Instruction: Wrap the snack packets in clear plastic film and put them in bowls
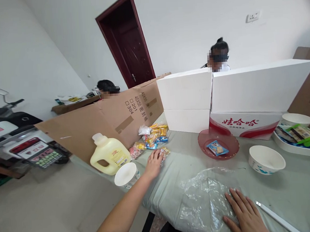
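Observation:
My left hand [153,163] reaches forward over the table and closes on a small wrapped snack [164,152] at the near end of a pile of snack packets [152,136]. My right hand [245,215] lies flat, fingers apart, on a crumpled clear plastic bag [204,196] near the table's front edge. A red translucent plate [228,153] ahead holds one blue snack packet [216,147].
A yellow detergent jug [109,154] and a white paper bowl [126,175] sit at the table's left edge. Another paper bowl [266,159], a tray of packets [297,149], white boxes [257,88] and cardboard walls [93,122] ring the table. A person sits behind the boxes.

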A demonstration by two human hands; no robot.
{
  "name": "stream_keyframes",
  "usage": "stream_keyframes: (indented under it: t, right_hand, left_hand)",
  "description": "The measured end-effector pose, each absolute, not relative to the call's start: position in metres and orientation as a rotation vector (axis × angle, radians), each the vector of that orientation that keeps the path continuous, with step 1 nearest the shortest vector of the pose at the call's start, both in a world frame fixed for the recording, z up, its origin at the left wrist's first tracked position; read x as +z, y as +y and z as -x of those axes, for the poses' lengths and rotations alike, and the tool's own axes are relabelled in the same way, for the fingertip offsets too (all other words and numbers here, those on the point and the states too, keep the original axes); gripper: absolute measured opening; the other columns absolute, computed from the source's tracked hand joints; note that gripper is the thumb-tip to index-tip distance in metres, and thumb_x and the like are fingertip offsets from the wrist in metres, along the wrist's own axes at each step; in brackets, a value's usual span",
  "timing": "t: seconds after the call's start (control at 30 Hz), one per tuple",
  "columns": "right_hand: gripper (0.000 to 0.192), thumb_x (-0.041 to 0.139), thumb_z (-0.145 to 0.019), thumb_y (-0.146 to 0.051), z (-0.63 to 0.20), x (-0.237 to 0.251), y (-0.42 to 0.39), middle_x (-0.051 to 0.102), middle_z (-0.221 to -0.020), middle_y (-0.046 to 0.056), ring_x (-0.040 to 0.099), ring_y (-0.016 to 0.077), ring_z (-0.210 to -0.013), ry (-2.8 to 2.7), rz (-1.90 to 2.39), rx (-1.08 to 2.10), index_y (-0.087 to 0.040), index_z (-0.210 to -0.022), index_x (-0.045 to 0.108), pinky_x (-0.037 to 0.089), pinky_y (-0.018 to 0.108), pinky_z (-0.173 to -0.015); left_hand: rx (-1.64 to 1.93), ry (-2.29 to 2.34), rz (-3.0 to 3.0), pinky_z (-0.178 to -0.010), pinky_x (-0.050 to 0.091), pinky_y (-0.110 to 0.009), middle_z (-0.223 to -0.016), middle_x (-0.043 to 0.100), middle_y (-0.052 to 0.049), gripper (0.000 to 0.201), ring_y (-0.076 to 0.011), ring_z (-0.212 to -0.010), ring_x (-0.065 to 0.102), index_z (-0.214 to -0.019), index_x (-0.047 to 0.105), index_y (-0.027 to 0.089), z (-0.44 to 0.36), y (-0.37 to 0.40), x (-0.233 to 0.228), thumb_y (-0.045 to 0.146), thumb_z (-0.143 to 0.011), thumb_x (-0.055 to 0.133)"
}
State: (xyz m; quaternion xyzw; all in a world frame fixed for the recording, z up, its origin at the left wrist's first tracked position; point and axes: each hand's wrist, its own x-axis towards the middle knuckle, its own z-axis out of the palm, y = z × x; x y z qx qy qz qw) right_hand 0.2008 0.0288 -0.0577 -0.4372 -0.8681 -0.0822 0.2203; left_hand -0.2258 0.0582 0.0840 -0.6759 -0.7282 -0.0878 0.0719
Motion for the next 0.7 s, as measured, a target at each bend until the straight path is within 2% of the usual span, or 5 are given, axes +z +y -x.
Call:
stream_keyframes:
  t: [0.17, 0.27, 0.4, 0.53, 0.7]
  right_hand:
    - [0.067, 0.056, -0.079, -0.062, -0.205, -0.026, 0.020, 0.047, -0.144, 0.009, 0.039, 0.0347, -0.133, -2.469, 1.314, -0.064, -0.023, -0.134, 0.053, 0.034, 0.052, -0.103]
    - [0.065, 0.057, -0.079, -0.063, -0.207, 0.008, 0.011, 0.054, -0.136, 0.011, 0.047, 0.0349, -0.126, -2.431, 1.416, 0.064, -0.022, -0.130, 0.056, 0.036, 0.053, -0.101]
    - [0.044, 0.040, -0.094, -0.051, -0.196, 0.052, 0.008, 0.067, -0.115, 0.009, 0.062, 0.0251, -0.104, -2.355, 1.486, 0.313, -0.022, -0.118, 0.061, 0.042, 0.043, -0.094]
    - [0.032, 0.036, -0.097, -0.028, -0.170, 0.068, 0.014, 0.067, -0.107, 0.009, 0.062, 0.0220, -0.100, -2.466, 1.514, 0.481, -0.019, -0.113, 0.063, 0.046, 0.034, -0.085]
    - [0.025, 0.055, -0.084, -0.020, -0.165, 0.059, 0.000, 0.064, -0.104, 0.009, 0.060, 0.0250, -0.099, -2.671, 1.503, 0.566, -0.020, -0.107, 0.065, 0.046, 0.034, -0.083]
  left_hand:
    - [-0.205, -2.250, 1.992, -0.100, 0.035, -0.049, -0.119, 0.058, -0.010, 0.039, -0.0330, -0.119, 0.046, -0.110, 0.064, 0.023, 0.221, 0.029, 0.087, 0.027, -0.072, 0.070]
    - [-0.676, -2.044, 2.017, -0.096, 0.040, -0.047, -0.106, 0.063, -0.010, 0.017, -0.0294, -0.108, 0.053, -0.096, 0.066, 0.020, 0.193, 0.015, 0.102, 0.024, -0.081, 0.059]
    - [-1.221, -1.614, 2.664, -0.084, 0.050, -0.030, -0.090, 0.066, -0.004, 0.016, -0.0172, -0.088, 0.062, -0.093, 0.064, 0.020, 0.110, -0.013, 0.115, 0.021, -0.091, 0.048]
    - [-0.826, -1.706, 3.034, -0.091, 0.049, -0.031, -0.112, 0.066, -0.006, 0.029, -0.0187, -0.102, 0.062, -0.111, 0.062, 0.021, 0.032, -0.016, 0.094, 0.013, -0.089, 0.045]
    - [-0.150, -2.230, 2.351, -0.091, 0.047, -0.051, -0.122, 0.060, -0.019, 0.034, -0.0367, -0.113, 0.054, -0.118, 0.063, 0.011, 0.027, 0.014, 0.065, 0.017, -0.085, 0.054]
